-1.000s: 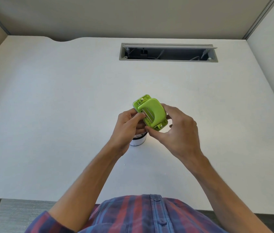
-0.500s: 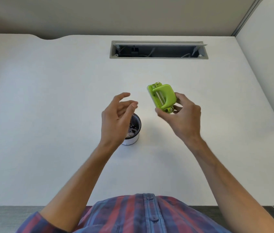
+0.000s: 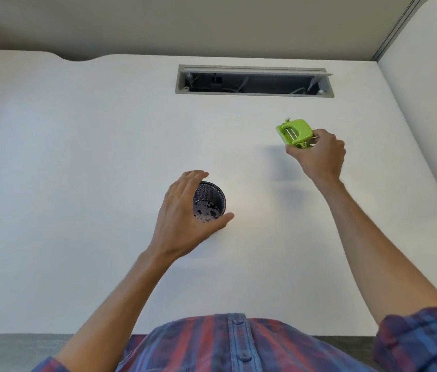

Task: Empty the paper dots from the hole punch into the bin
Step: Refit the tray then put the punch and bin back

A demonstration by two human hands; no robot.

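Note:
A lime-green hole punch (image 3: 294,135) is held above the white desk at the right, with my right hand (image 3: 316,154) shut on its near end. The small round bin (image 3: 213,194), dark mesh inside with pale paper dots lying at its bottom, stands at the desk's middle. My left hand (image 3: 185,218) curves around the bin's left side, fingers at the far rim and thumb by the near rim; whether it grips the bin I cannot tell. The bin's outer wall is mostly hidden behind that hand.
A grey cable slot (image 3: 255,81) with wires inside is set into the desk's far side. The white desk (image 3: 77,157) has a curved cut-out at its far left edge. Partition walls stand behind and at the right. My plaid shirt fills the bottom.
My right hand carried the hole punch away from above the bin to the right and farther back. My left hand let go of the punch and dropped to the bin's side.

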